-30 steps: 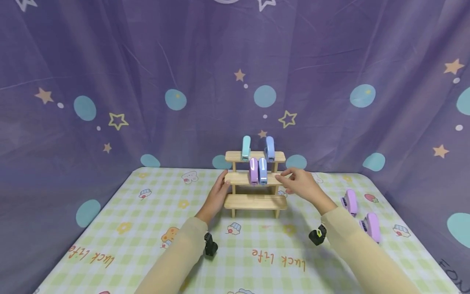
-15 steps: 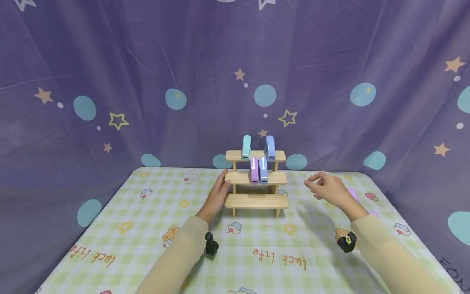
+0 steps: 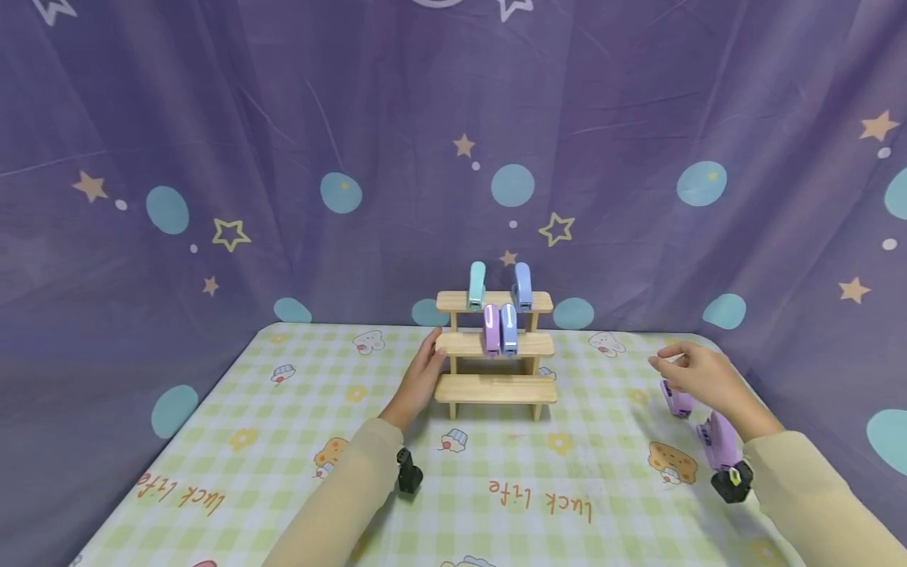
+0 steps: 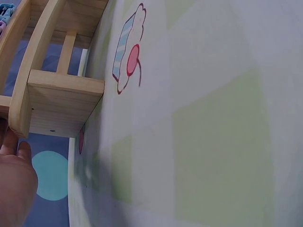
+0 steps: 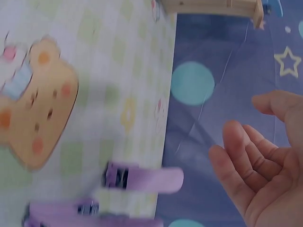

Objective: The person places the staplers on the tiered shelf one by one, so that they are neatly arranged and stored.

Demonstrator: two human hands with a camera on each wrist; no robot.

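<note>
A small three-tier wooden stand [image 3: 496, 387] is on the table. My left hand [image 3: 418, 382] rests against the left end of its middle shelf; in the left wrist view the fingertips touch the board's end. A teal stapler [image 3: 477, 285] and a blue stapler [image 3: 523, 287] stand on the top shelf. Side by side on the middle one are a purple stapler [image 3: 492, 329] and another blue stapler [image 3: 509, 329]. My right hand [image 3: 701, 378], holding nothing, hovers over a purple stapler [image 3: 678, 400] at the right. Nearer me, a further purple stapler [image 3: 720, 442] is partly covered by the right wrist.
A checked cloth [image 3: 283, 441] with cartoon prints covers the table. Behind it hangs a purple curtain [image 3: 397, 260] with stars and dots. Each wrist wears a small black camera, such as the left camera [image 3: 408, 472].
My right hand has moved away from the stand's middle shelf to the right, over the purple staplers. My left hand and the staplers on the stand have stayed put.
</note>
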